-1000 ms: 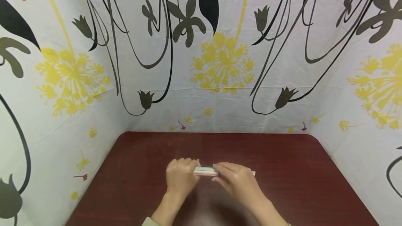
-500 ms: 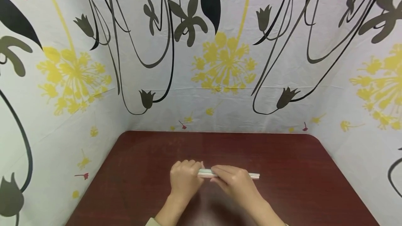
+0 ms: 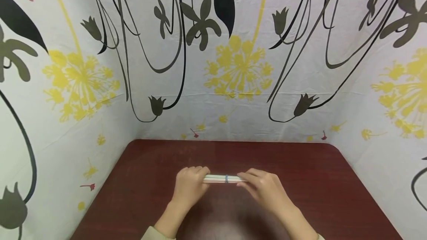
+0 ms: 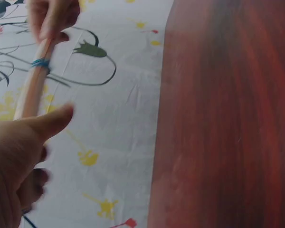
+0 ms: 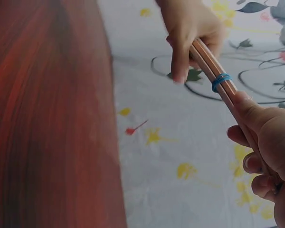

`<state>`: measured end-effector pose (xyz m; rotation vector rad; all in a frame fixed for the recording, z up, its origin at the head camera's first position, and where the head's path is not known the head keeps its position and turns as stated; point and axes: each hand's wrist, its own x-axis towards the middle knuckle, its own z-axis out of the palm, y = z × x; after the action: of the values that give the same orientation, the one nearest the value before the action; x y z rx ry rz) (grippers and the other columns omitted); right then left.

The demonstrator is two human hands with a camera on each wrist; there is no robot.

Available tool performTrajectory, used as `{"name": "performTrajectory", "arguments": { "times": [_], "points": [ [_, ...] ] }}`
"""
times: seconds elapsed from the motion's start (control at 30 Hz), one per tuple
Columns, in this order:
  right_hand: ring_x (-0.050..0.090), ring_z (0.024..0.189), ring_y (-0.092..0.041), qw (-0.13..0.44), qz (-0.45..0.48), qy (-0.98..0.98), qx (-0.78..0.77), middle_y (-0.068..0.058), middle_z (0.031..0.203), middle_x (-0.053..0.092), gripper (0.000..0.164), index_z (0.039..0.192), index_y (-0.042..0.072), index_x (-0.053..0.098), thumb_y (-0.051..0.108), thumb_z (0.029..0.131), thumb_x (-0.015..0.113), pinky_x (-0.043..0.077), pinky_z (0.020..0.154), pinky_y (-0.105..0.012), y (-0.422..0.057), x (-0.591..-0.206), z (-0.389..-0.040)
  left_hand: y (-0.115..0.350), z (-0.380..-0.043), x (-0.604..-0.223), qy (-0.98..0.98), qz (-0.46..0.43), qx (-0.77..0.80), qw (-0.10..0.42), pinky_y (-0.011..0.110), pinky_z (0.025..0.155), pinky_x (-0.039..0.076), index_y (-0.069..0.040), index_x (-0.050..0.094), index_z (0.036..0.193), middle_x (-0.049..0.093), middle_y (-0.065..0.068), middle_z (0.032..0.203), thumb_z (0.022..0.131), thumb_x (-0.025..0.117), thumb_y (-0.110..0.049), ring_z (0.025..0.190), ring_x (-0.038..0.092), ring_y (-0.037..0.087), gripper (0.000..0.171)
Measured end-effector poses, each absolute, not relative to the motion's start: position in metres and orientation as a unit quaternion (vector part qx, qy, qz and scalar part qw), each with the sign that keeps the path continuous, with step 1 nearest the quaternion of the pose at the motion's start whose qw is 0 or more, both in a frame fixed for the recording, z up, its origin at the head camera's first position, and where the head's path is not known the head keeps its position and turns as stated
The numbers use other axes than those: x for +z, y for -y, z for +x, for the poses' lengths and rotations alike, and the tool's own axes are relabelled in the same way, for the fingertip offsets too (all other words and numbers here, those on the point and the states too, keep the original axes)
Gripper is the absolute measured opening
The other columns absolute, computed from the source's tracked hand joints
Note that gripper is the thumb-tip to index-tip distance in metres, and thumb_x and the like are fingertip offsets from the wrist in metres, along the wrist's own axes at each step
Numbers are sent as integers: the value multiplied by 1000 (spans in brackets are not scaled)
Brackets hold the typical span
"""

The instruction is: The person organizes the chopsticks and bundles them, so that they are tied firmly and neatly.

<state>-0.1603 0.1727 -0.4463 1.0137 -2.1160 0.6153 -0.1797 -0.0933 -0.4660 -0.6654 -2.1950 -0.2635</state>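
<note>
A bundle of slim, pale wooden sticks (image 3: 215, 178) is held level above the table, with a blue rubber band (image 3: 226, 178) wound round its middle. My left hand (image 3: 191, 185) grips the bundle's left end, its fingers curled round it. On the other side of the band, my right hand (image 3: 263, 190) holds the bundle between thumb and fingers. The right wrist view shows the band (image 5: 221, 81) as several blue turns, close to the right thumb tip. Both ends of the sticks are hidden by the hands.
Below the hands lies a dark red-brown wooden table (image 3: 160, 155) with rounded far corners. White cloth (image 3: 186, 84) printed with flowers and stems hangs round the back and both sides.
My right hand has shifted right, away from the left, and the blue rubber band now shows between them. The sticks' right end, earlier jutting past the right hand, is now hidden.
</note>
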Motion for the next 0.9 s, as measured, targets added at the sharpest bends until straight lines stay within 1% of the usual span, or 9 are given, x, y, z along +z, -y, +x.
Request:
{"name": "performTrajectory", "arguments": {
  "times": [0.03,0.07,0.13,0.2,0.3,0.47,0.63,0.73,0.9],
  "points": [
    [63,65,-2,349,389,819,237,11,86,70,19,101,13,77,27,89,77,50,59,-19,-174,-448,-162,96,-180,-465,880,-272,-111,374,23,46,36,-20,66,78,59,-11,61,62,92,-25,46,49,6,30],
    [62,65,-1,347,386,822,237,11,86,70,19,101,13,77,28,88,77,50,59,-19,-176,-450,-162,99,-181,-465,889,-279,-120,343,23,47,37,-21,67,83,61,-12,64,63,94,-33,48,50,5,35],
    [62,65,-1,345,380,824,240,12,85,69,20,100,13,77,28,88,77,50,59,-19,-179,-455,-163,105,-181,-462,900,-296,-144,286,22,48,40,-22,66,89,63,-14,69,65,91,-44,51,50,1,42],
    [61,64,0,344,374,825,247,12,85,69,20,100,14,77,29,88,77,49,59,-19,-181,-459,-164,109,-180,-460,902,-312,-170,247,22,52,43,-22,67,95,66,-15,75,70,88,-48,56,51,-1,41],
    [59,64,2,336,374,823,265,13,86,69,20,101,14,77,26,86,79,48,58,-17,-185,-463,-166,113,-180,-457,895,-338,-196,215,23,58,49,-20,69,101,68,-13,83,80,84,-41,64,55,-1,33],
    [62,70,4,284,375,836,283,13,89,69,26,103,12,75,14,79,85,49,61,-16,-188,-466,-173,117,-182,-457,900,-341,-206,177,28,69,53,-17,69,105,68,-8,89,87,79,-31,75,61,4,25],
    [66,76,-2,220,360,873,244,10,90,71,23,104,12,75,14,82,82,53,64,-26,-191,-471,-180,120,-187,-465,916,-323,-205,124,31,73,54,-14,70,104,69,-5,93,90,77,-28,79,63,7,21],
    [68,79,-6,181,326,898,234,9,90,72,20,102,13,75,15,83,81,55,66,-32,-191,-479,-187,121,-194,-478,923,-309,-210,93,32,74,54,-12,70,105,69,-4,94,91,75,-24,83,64,9,18],
    [71,85,-16,112,256,929,241,4,93,74,18,101,12,77,12,83,81,56,71,-37,-187,-502,-198,121,-205,-508,936,-287,-187,78,37,83,54,-10,70,111,69,-1,100,93,72,-18,92,66,16,20]
  ]
}}
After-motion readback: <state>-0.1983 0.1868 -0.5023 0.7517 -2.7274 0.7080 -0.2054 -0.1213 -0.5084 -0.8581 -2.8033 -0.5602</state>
